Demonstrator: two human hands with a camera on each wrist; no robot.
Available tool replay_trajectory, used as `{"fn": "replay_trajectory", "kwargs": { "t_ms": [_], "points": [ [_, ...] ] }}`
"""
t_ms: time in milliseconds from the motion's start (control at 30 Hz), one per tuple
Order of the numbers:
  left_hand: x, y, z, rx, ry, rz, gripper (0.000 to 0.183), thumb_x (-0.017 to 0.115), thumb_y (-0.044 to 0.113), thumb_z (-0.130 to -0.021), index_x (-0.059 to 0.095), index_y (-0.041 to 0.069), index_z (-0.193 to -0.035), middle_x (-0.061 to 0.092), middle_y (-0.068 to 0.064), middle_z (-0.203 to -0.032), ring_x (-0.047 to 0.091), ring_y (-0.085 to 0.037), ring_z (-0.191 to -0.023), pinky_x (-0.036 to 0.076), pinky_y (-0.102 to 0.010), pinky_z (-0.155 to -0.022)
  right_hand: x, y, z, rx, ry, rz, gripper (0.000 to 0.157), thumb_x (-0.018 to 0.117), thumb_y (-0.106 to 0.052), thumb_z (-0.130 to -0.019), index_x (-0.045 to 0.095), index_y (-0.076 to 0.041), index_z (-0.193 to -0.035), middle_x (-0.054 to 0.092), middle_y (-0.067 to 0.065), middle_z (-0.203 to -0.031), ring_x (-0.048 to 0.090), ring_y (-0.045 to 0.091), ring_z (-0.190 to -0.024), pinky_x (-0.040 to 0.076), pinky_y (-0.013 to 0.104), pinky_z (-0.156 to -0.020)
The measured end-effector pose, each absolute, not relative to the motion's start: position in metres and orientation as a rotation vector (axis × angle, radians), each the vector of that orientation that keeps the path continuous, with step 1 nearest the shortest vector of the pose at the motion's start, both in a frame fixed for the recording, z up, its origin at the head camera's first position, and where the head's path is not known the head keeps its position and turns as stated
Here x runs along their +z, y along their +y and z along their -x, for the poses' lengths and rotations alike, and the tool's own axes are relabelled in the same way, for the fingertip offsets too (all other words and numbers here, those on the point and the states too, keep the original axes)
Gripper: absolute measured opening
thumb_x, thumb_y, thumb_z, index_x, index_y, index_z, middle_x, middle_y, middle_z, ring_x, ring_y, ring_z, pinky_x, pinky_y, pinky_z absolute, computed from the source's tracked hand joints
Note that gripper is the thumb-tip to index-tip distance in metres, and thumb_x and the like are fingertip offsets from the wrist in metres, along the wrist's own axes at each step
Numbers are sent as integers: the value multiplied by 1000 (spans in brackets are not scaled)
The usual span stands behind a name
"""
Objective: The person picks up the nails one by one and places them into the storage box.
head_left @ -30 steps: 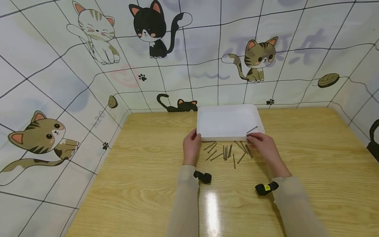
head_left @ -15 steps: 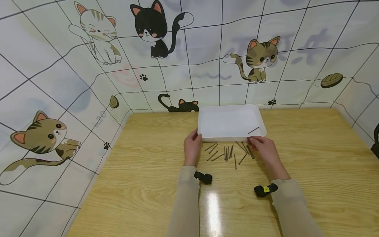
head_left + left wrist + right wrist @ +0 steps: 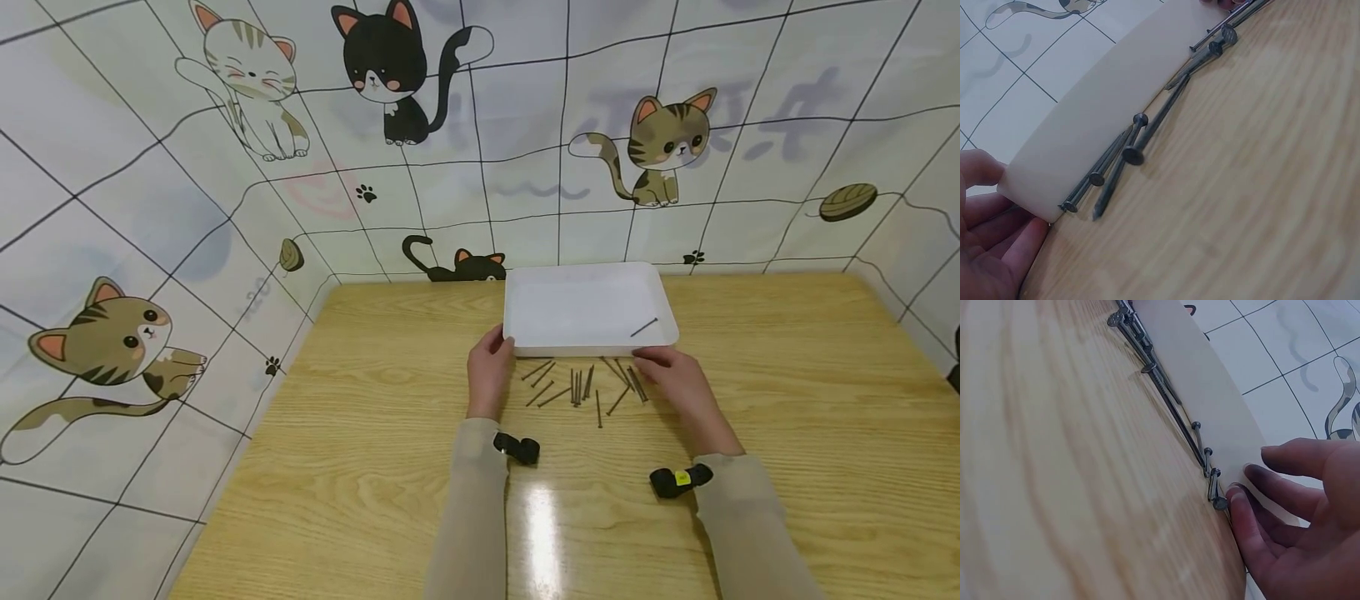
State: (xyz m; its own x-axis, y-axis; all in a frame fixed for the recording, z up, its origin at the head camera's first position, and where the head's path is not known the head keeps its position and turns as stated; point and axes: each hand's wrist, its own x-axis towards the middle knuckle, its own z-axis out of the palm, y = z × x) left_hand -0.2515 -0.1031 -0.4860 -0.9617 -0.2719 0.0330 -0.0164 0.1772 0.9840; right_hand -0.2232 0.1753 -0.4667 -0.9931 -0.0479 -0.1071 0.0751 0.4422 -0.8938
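A shallow white tray [image 3: 585, 304] sits at the back of the table with one nail [image 3: 644, 327] inside, near its front right corner. My left hand [image 3: 489, 372] holds the tray's front left corner; in the left wrist view its thumb lies at the rim, with the fingers [image 3: 997, 231] low around the corner. My right hand [image 3: 681, 385] is at the front right of the tray. In the right wrist view its thumb and fingers stand apart, fingertips [image 3: 1240, 503] in front of the tray wall, beside a nail head [image 3: 1220, 503]. Several loose nails [image 3: 576, 387] lie along the tray's front.
The wooden table [image 3: 360, 433] reaches a cloth backdrop [image 3: 525, 167] printed with cartoon cats, behind and to the left. A black wrist camera [image 3: 517, 448] is strapped to the left wrist, another camera [image 3: 681, 481] to the right. A black object shows at the far right edge.
My right hand has drawn back slightly from over the tray's front rim, toward me. The left hand stays at its corner. The whole view has shifted a little.
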Motion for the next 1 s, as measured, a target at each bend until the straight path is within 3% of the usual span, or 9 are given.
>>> {"fn": "replay_trajectory", "kwargs": {
  "t_ms": [267,700,1000],
  "points": [
    [-484,-103,251,-1875,-2252,-290,39,55,26,-87,55,13,-124,58,2,-115,52,-9,-104,42,-29,-86,-465,176,223,-1466,2639,79,43,49,-29,-91,51,-2,-124,45,20,-128,36,38,-118,32,50,-92],
    [-483,-102,250,-1920,-2221,-244,40,55,23,-88,52,10,-126,56,-5,-119,52,-12,-104,42,-32,-87,-455,167,218,-1182,2816,201,38,54,-22,-89,54,2,-118,52,22,-118,48,38,-104,39,50,-81],
    [-484,-103,250,-1898,-2222,-237,38,55,22,-88,53,11,-124,57,-3,-117,53,-12,-103,42,-31,-87,-459,161,218,-1112,2892,288,34,60,-14,-83,57,4,-112,60,19,-100,55,32,-90,42,46,-74]
  ]
}}
